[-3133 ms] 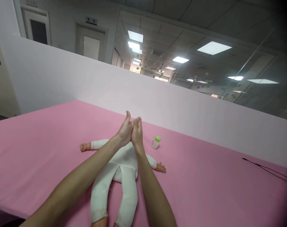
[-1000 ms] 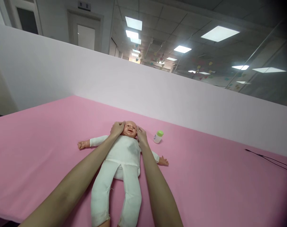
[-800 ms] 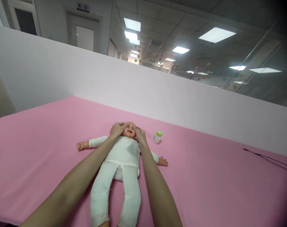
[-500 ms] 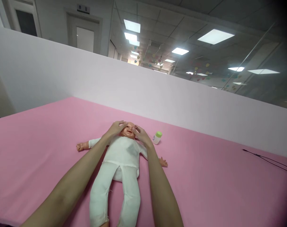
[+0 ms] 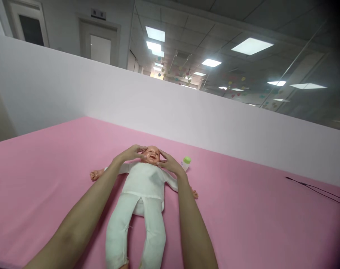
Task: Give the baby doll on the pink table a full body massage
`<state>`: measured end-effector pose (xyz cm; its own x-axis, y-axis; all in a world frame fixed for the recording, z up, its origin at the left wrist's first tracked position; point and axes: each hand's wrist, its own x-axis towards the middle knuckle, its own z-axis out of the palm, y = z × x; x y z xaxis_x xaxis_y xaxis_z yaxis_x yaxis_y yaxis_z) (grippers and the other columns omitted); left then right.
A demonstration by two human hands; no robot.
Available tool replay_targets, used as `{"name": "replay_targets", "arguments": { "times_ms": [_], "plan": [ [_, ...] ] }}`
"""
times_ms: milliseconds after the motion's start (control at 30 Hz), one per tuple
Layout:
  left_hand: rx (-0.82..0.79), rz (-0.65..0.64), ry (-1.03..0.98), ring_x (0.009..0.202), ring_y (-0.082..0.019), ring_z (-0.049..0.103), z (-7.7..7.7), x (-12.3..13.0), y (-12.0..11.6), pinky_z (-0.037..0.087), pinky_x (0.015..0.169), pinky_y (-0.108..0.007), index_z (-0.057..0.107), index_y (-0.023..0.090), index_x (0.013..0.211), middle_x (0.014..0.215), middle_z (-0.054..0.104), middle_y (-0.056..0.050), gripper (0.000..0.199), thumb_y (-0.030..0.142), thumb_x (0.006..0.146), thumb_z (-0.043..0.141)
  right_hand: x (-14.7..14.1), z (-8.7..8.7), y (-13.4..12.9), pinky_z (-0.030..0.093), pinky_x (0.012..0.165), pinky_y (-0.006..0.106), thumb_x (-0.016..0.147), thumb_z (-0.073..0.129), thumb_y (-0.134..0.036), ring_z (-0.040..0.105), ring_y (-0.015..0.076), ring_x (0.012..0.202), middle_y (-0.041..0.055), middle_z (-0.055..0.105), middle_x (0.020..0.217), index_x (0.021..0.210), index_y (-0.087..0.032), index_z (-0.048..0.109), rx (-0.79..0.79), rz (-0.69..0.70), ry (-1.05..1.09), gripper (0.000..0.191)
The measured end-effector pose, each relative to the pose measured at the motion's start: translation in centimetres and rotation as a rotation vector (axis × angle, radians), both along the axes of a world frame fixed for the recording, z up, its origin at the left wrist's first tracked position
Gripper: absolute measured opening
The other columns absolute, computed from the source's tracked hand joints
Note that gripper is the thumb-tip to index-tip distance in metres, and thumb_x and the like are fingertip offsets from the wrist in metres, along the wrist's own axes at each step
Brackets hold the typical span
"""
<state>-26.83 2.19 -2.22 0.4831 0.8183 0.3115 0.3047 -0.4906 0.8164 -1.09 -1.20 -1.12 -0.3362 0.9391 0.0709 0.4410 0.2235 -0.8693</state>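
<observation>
A baby doll [image 5: 144, 180] in a white top and trousers lies on its back on a pink cover, its arms stretched out to the sides. My left hand [image 5: 133, 152] is at the left side of its head, with thumb and fingers apart and their tips at the temple and cheek. On the other side, my right hand [image 5: 169, 162] has its fingers spread, the tips against the head and the thumb by the lower cheek. The face shows between both hands. My forearms pass over parts of the doll's arms.
A small bottle with a green cap [image 5: 186, 163] stands just right of my right hand, partly hidden by it. A thin black cable [image 5: 307, 184] lies at the right. Behind the pink surface [image 5: 242, 216] rises a low white wall [image 5: 170, 108].
My hands have slid outward from the front of the doll's face to the sides of its head, uncovering the forehead and eyes. The right hand now covers more of the bottle.
</observation>
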Motion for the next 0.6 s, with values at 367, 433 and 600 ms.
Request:
{"name": "replay_targets", "arguments": {
  "times_ms": [367,433,600],
  "plan": [
    [0.111,0.039,0.151,0.091,-0.029,0.07,0.0,1.4,0.0,0.051,0.075,-0.033,0.072,0.021,0.119,0.101,0.077,-0.007,0.057,0.047,0.069,0.081,-2.2,0.4,-1.2,0.055,0.091,0.037,0.076,0.08,-0.024,0.068,0.0272,0.111,0.0078,0.069,0.135,0.15,-0.027,0.051,0.156,-0.125,-0.158,0.08],
    [0.127,0.026,0.15,0.091,-0.029,0.068,0.1,0.9,0.0,0.05,0.075,-0.033,0.073,0.02,0.119,0.1,0.077,-0.006,0.053,0.047,0.073,0.077,-1.6,0.2,-0.7,0.055,0.093,0.037,0.076,0.076,-0.018,0.068,0.0264,0.112,0.0076,0.066,0.14,0.153,-0.026,0.049,0.121,-0.086,-0.12,0.082],
    [0.149,-0.006,0.132,0.089,-0.027,0.067,0.5,0.1,-0.3,0.05,0.076,-0.033,0.075,0.021,0.115,0.099,0.077,-0.006,0.044,0.052,0.088,0.061,-0.4,0.1,-0.5,0.055,0.098,0.038,0.075,0.076,-0.018,0.064,0.0271,0.124,0.0096,0.052,0.156,0.158,-0.025,0.042,0.04,-0.034,-0.051,0.09]
  ]
}}
